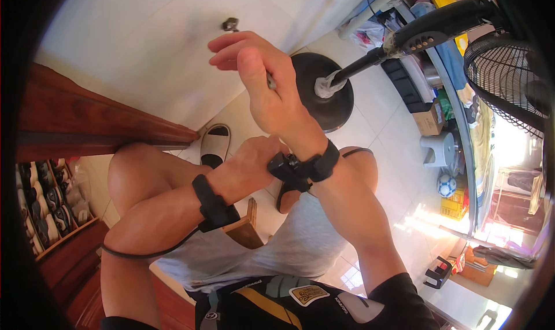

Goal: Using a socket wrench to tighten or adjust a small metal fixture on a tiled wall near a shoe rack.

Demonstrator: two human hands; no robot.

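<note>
My right hand is raised in front of the pale wall, its fingers bent toward the left. A small grey-green piece shows in the crook by its thumb; its kind cannot be made out. Below it, my left hand is closed, knuckles up, against the underside of my right wrist. Its fingertips are mostly hidden, and so is anything in them. A small black camera-like device sits on a black strap at my right wrist. Another black strap circles my left wrist.
Past my fingers, a small dark metal thing shows against the wall. A black standing fan rises from its round base in front of me. Slippers, a wooden stool and a shoe rack are nearby.
</note>
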